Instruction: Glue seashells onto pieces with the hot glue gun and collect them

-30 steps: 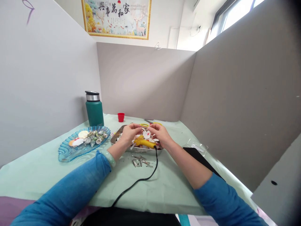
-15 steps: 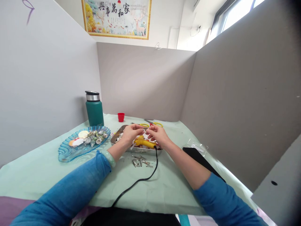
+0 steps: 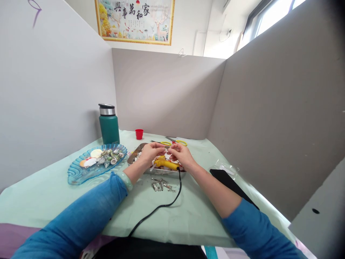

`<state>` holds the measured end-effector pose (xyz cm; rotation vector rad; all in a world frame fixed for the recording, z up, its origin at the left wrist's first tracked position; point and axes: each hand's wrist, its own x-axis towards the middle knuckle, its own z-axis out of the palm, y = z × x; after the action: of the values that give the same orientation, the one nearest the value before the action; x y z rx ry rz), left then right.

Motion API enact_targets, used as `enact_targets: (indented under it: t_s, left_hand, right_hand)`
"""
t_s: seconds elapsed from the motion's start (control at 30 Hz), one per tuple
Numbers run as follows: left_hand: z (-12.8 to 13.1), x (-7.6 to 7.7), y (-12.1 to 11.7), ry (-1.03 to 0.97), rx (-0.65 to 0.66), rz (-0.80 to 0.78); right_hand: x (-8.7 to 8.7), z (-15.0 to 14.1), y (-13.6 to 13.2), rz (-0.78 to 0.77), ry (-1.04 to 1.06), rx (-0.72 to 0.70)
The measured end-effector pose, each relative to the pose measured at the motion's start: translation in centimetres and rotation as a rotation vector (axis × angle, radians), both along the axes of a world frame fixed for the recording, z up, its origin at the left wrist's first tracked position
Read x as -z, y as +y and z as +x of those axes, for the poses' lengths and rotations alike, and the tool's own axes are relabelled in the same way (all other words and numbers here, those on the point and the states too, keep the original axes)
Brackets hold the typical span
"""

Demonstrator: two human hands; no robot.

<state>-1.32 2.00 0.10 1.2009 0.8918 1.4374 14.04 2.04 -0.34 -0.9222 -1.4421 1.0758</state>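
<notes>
My left hand [image 3: 151,154] and my right hand [image 3: 182,154] meet fingertip to fingertip above a metal tray [image 3: 151,172]. Each is closed in a pinch, and whatever lies between the fingers is too small to make out. Below them a yellow glue gun [image 3: 167,164] rests across the tray, its nozzle pointing left; neither hand grips it. Whitish pieces like shells or pebbles [image 3: 137,157] fill part of the tray, partly hidden by my hands. A small pile of silvery metal clips or pins [image 3: 161,185] lies on the cloth just in front.
On the left stand a blue scalloped dish [image 3: 78,176] of shells [image 3: 109,157] and a green bottle [image 3: 109,129]. A red cup [image 3: 139,134] and yellow-handled scissors [image 3: 181,142] lie behind the tray. The black cord [image 3: 161,206] runs toward me. At right is a black flat object [image 3: 230,185].
</notes>
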Motion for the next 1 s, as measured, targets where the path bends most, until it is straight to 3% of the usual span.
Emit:
enact_targets:
  t_s: [0.47,0.67,1.0]
  left_hand:
    - [-0.2,0.1,0.2,-0.064,0.049,-0.052]
    - [-0.3,0.2,0.5,-0.111,0.055,-0.046]
    - [-0.5,-0.2,0.3,-0.164,0.173,-0.102]
  right_hand:
    - [0.2,0.0,0.2,-0.01,-0.012,-0.014]
    - [-0.7,0.6,-0.3,-0.071,-0.035,-0.053]
    - [-0.6,0.3,-0.3,0.036,-0.092,-0.018]
